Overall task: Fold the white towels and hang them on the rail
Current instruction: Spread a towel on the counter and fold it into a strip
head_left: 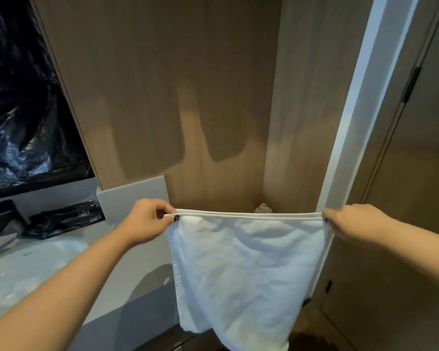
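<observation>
Two hands on one white towel (246,262) | left hand (147,221) pinches top left corner, right hand (350,221) grips top right corner | towel hangs stretched before wooden wall (162,97), beside counter (36,269) | soft, light, floppy: best held by hemmed corners

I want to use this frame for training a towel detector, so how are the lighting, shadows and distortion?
Head view: warm light from behind casts two soft shadows on the tan wood-grain wall panel; the white terry towel, pinched taut by the left hand and right hand, looks bluish; wide-angle distortion tilts the pale door frame; the black plastic sheet shows glare.
</observation>
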Motion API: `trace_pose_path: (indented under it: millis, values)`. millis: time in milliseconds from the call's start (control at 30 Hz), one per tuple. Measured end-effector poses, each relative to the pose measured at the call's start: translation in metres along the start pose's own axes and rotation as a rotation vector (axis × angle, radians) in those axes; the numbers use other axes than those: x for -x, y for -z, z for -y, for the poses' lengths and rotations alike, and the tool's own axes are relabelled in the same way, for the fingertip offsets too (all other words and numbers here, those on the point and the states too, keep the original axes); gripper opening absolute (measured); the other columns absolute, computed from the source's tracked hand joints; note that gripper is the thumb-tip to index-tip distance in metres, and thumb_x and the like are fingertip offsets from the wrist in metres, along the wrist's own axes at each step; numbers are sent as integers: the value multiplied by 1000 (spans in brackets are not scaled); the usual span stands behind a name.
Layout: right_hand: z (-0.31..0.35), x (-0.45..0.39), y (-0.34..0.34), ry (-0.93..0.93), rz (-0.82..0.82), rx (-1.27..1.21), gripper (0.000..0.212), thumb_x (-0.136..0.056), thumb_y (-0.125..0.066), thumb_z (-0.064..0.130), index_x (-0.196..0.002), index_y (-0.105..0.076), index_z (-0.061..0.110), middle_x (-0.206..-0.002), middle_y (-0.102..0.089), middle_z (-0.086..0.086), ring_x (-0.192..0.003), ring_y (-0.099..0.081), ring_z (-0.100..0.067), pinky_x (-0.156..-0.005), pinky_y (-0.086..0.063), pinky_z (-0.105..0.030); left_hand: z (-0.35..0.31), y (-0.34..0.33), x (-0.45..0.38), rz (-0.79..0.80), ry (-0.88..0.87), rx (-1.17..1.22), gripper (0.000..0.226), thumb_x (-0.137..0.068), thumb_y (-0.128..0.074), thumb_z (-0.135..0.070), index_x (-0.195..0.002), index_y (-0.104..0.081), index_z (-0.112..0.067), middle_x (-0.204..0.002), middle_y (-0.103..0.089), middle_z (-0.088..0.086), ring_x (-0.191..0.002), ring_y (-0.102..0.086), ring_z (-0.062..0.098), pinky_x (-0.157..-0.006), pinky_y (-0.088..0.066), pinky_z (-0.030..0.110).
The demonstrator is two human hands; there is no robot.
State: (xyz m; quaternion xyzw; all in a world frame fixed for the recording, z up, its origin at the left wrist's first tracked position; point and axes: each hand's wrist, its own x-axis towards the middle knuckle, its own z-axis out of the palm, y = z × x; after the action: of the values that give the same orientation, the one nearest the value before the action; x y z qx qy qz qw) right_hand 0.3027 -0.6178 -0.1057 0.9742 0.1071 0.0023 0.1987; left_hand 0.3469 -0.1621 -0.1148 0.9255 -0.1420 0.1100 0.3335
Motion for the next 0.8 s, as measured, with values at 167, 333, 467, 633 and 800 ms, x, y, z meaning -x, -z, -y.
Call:
trace_pose_path:
  millis: [167, 333, 467, 633, 800]
  values:
    - [9, -12, 14, -22, -125, 41, 30, -102, -23, 55, -91, -35, 30, -67, -41, 8, -69, -56, -15, -51, -33, -27, 15, 3, 24, -54, 87, 160, 12, -84, -77, -9, -77, -78, -19, -76, -75, -7, -68, -68, 3, -64, -49, 10]
    - [39, -38, 36, -29, -318, -131, 19, -101, -38, 37, -88, -39, 23, -83, -61, 0, -67, -53, -21, -54, -36, -30, 28, 23, 41, -200, 144, 222, 11, -81, -80, -8, -75, -77, -17, -71, -75, -12, -66, -68, 0, -64, -50, 7]
    - [64, -56, 54, -31, -474, -370, 22, -96, -54, 26, -80, -42, 17, -76, -60, -8, -67, -55, -31, -57, -41, -34, 42, 45, 58, -305, 167, 202, 17, -78, -83, -9, -71, -77, -23, -68, -72, -20, -64, -67, -3, -62, -50, 6]
    - [97, -73, 76, -2, -600, -555, 25, -86, -65, 12, -66, -49, 9, -65, -53, -8, -59, -48, -27, -55, -35, -32, 58, 71, 81, -396, 140, 155, 20, -76, -85, -14, -69, -75, -30, -69, -73, -17, -63, -68, 2, -63, -56, 18]
    - [125, -87, 96, 41, -625, -614, 29, -86, -67, 13, -64, -48, 14, -61, -51, -2, -56, -49, -20, -50, -33, -29, 74, 103, 97, -334, 71, -57, 23, -74, -84, -14, -66, -70, -29, -63, -68, -11, -59, -61, 8, -54, -48, 15]
